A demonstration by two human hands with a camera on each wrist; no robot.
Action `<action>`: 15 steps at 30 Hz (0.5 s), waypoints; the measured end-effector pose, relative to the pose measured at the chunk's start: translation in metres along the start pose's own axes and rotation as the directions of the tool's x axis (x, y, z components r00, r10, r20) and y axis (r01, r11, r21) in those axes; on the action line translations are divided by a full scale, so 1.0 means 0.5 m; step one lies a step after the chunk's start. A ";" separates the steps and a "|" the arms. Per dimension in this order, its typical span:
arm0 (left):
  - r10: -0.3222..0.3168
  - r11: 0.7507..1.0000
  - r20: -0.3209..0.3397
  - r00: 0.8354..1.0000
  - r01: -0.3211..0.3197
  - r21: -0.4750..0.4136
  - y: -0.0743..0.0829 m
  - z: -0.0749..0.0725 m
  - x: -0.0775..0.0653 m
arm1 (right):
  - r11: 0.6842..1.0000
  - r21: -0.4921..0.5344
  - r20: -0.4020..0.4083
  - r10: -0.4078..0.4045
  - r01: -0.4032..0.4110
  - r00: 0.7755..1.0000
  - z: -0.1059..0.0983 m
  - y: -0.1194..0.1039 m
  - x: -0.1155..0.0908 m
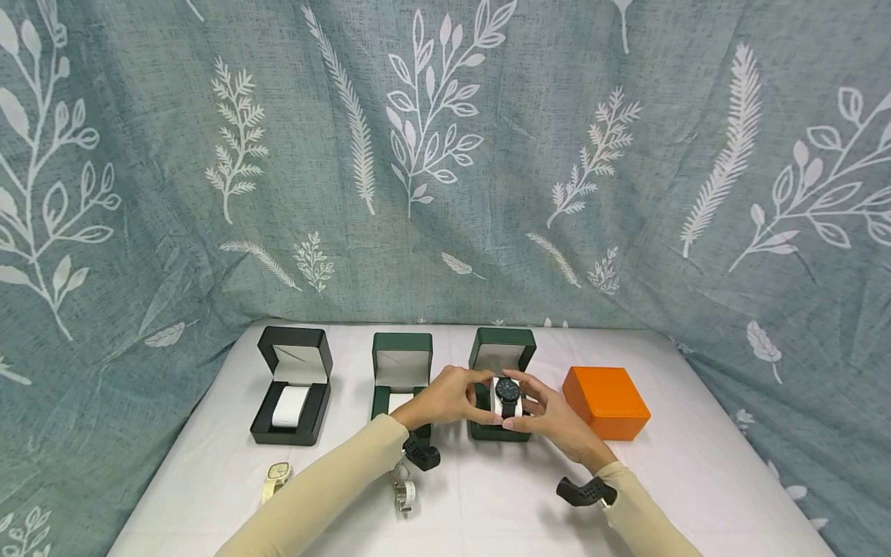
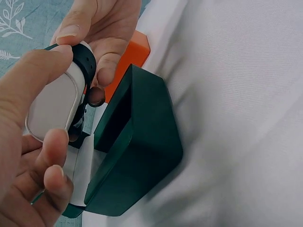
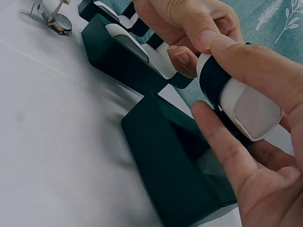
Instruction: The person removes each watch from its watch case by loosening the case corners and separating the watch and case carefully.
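Observation:
A black wristwatch [image 1: 508,390] is wrapped round a white watch cushion [image 2: 52,106], and both hands hold the two together above an open green watch box [image 1: 498,435]. My left hand [image 1: 448,394] grips the cushion from the left, its thumb by the black strap [image 2: 84,64]. From the other side my right hand [image 1: 557,422] holds the cushion, thumb and fingers bent about it. Both thumbs meet at the strap in the wrist views. Below them the green box's interior is dark and partly hidden by the hands.
Another open green box [image 1: 402,352] and an open black box [image 1: 295,356], each with a white cushion, stand to the left. A closed orange box [image 1: 607,391] stands right. A gold-toned watch [image 1: 277,473] and a silver-toned watch [image 1: 404,495] lie on the white-covered table [image 1: 487,510].

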State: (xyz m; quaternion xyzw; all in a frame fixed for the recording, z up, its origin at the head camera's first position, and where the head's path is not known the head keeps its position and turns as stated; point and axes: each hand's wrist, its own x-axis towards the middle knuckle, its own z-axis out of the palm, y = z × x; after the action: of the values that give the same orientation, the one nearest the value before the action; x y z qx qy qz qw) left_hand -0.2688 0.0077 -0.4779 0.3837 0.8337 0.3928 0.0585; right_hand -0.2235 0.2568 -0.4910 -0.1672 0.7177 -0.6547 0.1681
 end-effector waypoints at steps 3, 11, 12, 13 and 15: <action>-0.002 1.000 0.002 1.000 0.002 0.002 0.000 0.001 0.000 | 1.000 0.003 0.004 -0.004 0.004 1.000 -0.001 0.002 -0.001; -0.002 1.000 0.005 1.000 0.002 0.005 0.005 0.001 -0.001 | 1.000 0.003 0.002 -0.012 0.012 1.000 -0.006 0.010 -0.001; 0.001 1.000 0.005 1.000 -0.001 0.000 0.006 0.001 -0.001 | 1.000 0.002 0.002 -0.012 0.012 1.000 -0.007 0.010 -0.001; 0.002 1.000 0.007 1.000 -0.002 -0.001 0.006 0.001 -0.001 | 1.000 0.003 0.001 -0.012 0.012 1.000 -0.009 0.011 -0.002; 0.005 1.000 0.005 1.000 -0.005 0.004 0.006 0.000 0.000 | 1.000 -0.009 -0.009 -0.013 0.013 1.000 -0.012 0.012 -0.003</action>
State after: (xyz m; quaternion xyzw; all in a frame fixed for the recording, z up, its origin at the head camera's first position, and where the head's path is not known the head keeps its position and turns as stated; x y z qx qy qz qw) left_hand -0.2670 0.0087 -0.4757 0.3869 0.8333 0.3906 0.0586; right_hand -0.2252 0.2633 -0.4966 -0.1696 0.7203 -0.6534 0.1597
